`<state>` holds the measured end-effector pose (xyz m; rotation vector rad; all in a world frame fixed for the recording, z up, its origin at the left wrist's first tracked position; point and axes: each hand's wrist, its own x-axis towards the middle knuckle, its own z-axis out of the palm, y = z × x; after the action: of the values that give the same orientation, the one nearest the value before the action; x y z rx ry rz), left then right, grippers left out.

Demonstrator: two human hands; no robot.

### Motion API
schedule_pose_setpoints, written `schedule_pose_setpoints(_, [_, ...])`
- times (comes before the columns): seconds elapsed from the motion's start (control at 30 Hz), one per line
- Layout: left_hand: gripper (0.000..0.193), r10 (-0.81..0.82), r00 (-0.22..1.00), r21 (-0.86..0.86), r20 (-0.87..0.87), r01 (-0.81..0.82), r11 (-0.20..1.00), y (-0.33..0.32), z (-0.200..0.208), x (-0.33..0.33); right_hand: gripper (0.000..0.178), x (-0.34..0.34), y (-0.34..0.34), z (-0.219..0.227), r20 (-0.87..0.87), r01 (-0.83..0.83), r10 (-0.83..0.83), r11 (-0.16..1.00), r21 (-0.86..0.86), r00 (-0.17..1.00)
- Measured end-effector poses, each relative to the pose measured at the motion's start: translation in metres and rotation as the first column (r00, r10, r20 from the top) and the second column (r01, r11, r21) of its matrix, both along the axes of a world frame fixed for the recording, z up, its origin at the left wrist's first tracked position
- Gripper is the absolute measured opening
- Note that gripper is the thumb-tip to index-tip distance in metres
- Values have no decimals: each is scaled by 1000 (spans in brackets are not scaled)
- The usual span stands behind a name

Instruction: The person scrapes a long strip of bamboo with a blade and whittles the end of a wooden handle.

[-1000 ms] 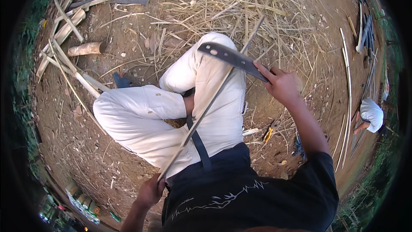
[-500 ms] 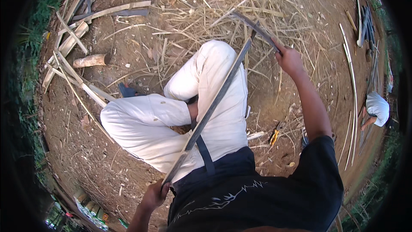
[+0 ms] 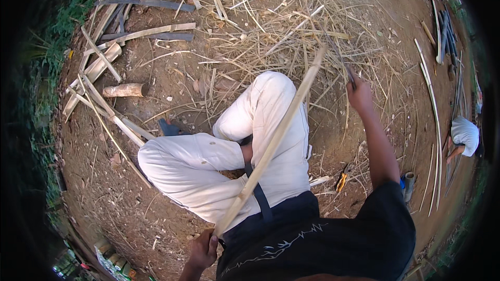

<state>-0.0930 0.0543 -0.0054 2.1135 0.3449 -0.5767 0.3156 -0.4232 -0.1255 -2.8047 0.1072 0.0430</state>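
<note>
Here, a long pale strip [image 3: 279, 131] is laid slantwise over the seated person's light trousers [image 3: 182, 160], its long axis directed from near left to far right, with its pale face turned upward. Its near end is gripped by the left hand [image 3: 204, 250], low beside the hip, the thumb being seen against the strip while the other fingers are partly hidden. The far end, carried past the right knee toward the heap of dry shavings [image 3: 297, 34], is held by neither hand; whether the strip is rested on the thigh or raised a little above it cannot be made out. By the right hand [image 3: 360, 93], closed in a fist, a dark blade [image 3: 342, 58] is held, shown almost edge-on and pointed far and slightly left. The blade is thus placed just right of the strip's far tip, the two long axes being drawn together toward the far side; whether they are touched there cannot be judged. The far end is approached more closely by the right hand, and nearly the whole length of the strip is stretched between the two hands
</note>
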Motion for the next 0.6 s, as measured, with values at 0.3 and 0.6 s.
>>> schedule_pose_setpoints(0.3, [44, -80, 977, 400, -196, 154, 904, -17, -8, 16, 74, -185, 98, 42, -19, -694, 696, 713, -96, 718])
schedule_pose_setpoints(0.6, [57, -116, 947, 435, -300, 244, 867, -17, -11, 0, 81, -165, 71, 14, -51, -528, 541, 791, -307, 840])
